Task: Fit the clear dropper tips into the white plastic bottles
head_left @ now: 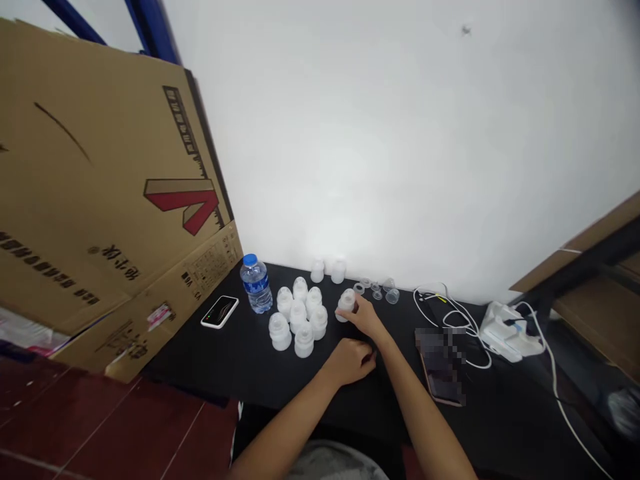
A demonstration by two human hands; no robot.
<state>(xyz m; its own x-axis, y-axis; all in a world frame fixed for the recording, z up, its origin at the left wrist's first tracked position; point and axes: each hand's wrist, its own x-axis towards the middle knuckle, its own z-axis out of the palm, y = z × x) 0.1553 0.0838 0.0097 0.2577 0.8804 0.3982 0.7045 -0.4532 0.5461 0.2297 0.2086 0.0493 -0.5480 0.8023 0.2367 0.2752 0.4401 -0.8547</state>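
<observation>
My right hand (364, 316) has its fingers wrapped round a small white translucent bottle (346, 303), which stands upright on the black table (225, 367). Nearer the front edge, my left hand (350, 361) rests on the table with curled fingers; whatever they may hold is hidden. To the left of both hands several similar white bottles (298, 315) stand in a close group. Two more white pieces (339, 271) are by the wall. Several clear round caps or rings (392, 296) lie behind and to the right of my right hand.
A water bottle (257, 287) and a white-framed device (220, 311) are at the left, beside large cardboard (115, 167). At the right lie a phone (443, 370), white cables (453, 310) and a power strip (510, 330). A white wall (375, 147) stands behind the table.
</observation>
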